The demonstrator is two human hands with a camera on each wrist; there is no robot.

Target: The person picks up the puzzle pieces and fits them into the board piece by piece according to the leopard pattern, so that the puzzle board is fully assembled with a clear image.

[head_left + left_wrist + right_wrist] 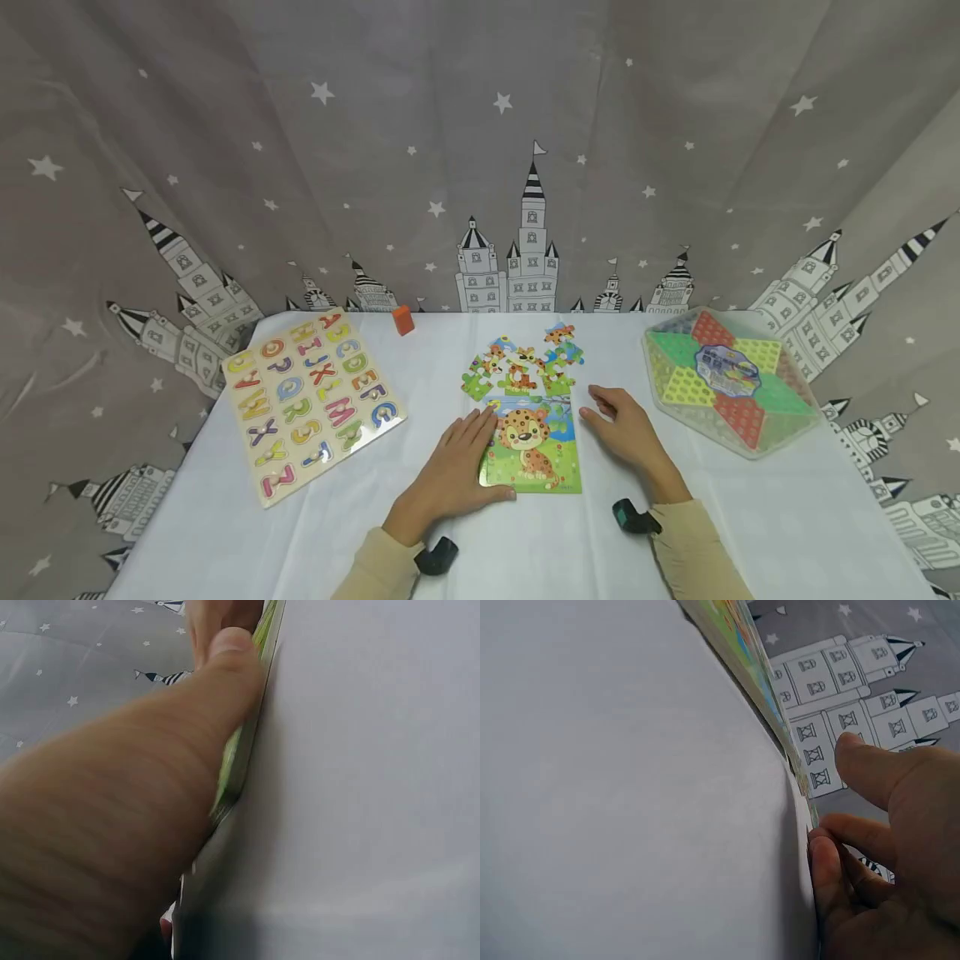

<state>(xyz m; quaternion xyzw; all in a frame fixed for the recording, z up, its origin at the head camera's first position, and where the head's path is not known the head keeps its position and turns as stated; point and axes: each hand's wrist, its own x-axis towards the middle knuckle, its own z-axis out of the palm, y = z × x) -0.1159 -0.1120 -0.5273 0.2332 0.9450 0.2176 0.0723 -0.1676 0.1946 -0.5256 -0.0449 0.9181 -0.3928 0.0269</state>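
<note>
A puzzle board [534,467] with a spotted leopard cub on green and blue lies flat in front of me. My left hand [455,468] rests along its left edge, fingers extended over the border and thumb near the lower left corner. The left wrist view shows the thumb [232,660] against the board's green edge. To the right of the board, my right hand [624,427] lies on the white cloth with loosely bent fingers and nothing in them. Several loose jigsaw pieces [519,379], some overlapping, are gathered just beyond the board's top edge.
A wooden alphabet board [315,400] with knobbed letters lies at the left. An orange block [402,320] stands at the back edge of the white tablecloth [525,546]. On the right is a hexagonal game board [731,379] with a coloured star. Behind hangs a grey castle-print curtain [420,108].
</note>
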